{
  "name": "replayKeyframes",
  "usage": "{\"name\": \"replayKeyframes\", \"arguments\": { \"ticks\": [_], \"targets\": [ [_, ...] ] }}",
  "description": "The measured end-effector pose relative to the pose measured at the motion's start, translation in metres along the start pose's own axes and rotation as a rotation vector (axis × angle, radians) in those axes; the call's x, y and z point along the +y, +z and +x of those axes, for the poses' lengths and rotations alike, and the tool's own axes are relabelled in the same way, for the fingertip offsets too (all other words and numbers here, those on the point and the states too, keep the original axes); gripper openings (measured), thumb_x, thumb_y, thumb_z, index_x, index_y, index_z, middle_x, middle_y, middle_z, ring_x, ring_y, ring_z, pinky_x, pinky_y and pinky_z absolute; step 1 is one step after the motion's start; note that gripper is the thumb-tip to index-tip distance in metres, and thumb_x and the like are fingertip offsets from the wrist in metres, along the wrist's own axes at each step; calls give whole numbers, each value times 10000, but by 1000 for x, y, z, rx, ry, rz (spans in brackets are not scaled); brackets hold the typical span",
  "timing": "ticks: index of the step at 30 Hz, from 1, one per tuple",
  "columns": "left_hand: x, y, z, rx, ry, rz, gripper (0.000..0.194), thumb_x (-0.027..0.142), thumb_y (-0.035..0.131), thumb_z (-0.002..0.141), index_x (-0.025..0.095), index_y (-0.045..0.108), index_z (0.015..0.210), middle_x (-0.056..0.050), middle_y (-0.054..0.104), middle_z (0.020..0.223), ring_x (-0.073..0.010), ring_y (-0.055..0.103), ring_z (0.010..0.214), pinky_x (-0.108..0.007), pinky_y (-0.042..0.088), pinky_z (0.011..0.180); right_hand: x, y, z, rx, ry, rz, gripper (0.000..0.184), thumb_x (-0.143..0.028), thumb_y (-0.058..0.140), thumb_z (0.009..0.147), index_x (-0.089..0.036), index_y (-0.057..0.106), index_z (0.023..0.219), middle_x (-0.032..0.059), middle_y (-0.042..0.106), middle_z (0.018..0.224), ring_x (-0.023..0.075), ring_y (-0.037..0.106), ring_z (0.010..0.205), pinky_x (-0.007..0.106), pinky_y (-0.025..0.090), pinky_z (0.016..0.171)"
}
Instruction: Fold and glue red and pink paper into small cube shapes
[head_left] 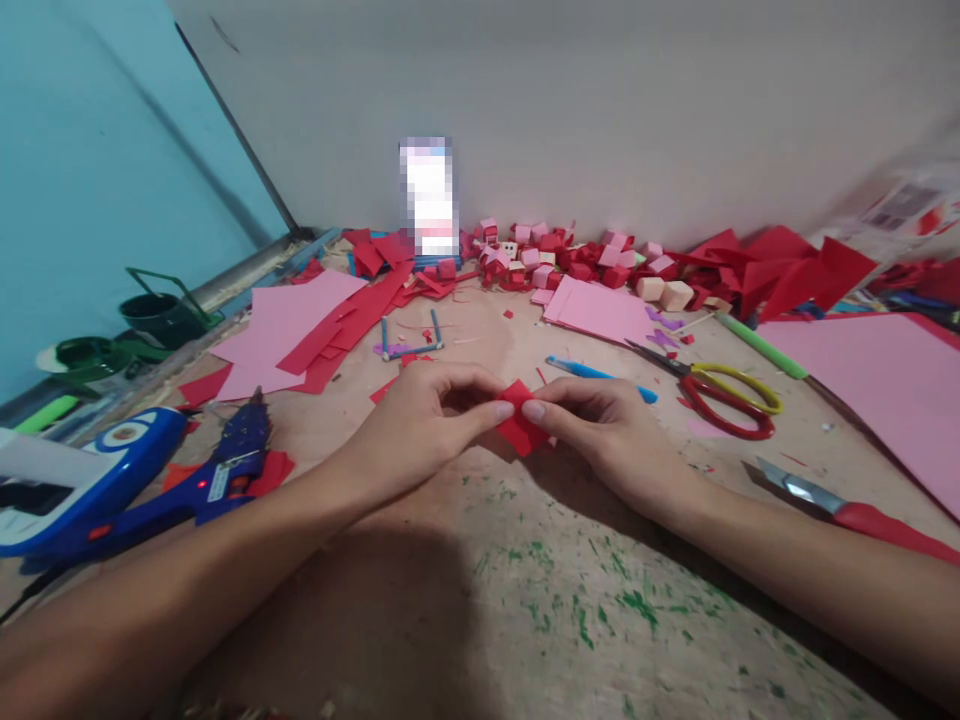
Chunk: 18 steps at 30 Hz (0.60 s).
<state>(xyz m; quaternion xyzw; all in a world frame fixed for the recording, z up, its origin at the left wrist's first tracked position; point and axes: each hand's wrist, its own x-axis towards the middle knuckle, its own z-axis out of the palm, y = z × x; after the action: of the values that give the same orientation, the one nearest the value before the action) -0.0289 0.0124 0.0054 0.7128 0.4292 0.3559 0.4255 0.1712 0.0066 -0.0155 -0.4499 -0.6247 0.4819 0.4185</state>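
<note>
A small piece of red paper [523,430] is held between my two hands, above the middle of the table. My left hand [439,415] pinches its left side between thumb and fingers. On the opposite side, the thumb and fingers of my right hand [600,425] grip it too. The paper is turned so that one corner points down toward me; its far side is hidden from view. Just beyond my right hand lies a blue pen-like tool [600,376]. Scissors [720,395] with red and yellow handles rest to the right of that hand.
A blue glue gun [225,475] lies at left beside a blue-and-white device [97,475]. At right is a red-handled knife [840,505], blade exposed. Pink sheets [600,312], red paper [787,270] and many small paper cubes [540,255] line the back, near a lit phone [429,200].
</note>
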Motion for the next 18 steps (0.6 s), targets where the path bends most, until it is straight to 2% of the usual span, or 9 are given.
{"name": "replayKeyframes", "arguments": {
  "ticks": [5,18],
  "targets": [
    [-2,0,-2,-57,-8,43,148,244,680,928,174,804,889,-26,814,874,-181,733,817,-283,561,762,2,1,0,8,-47,37,143,-349,787,832,-209,812,824,34,801,826,179,707,732,284,552,669],
    [7,0,-2,-85,12,157,180,222,668,941,173,807,838,-7,815,836,-141,697,722,-233,507,672,1,0,0,1,-41,3,118,-292,781,827,-201,817,761,30,798,757,170,704,692,281,545,644]
  ]
}}
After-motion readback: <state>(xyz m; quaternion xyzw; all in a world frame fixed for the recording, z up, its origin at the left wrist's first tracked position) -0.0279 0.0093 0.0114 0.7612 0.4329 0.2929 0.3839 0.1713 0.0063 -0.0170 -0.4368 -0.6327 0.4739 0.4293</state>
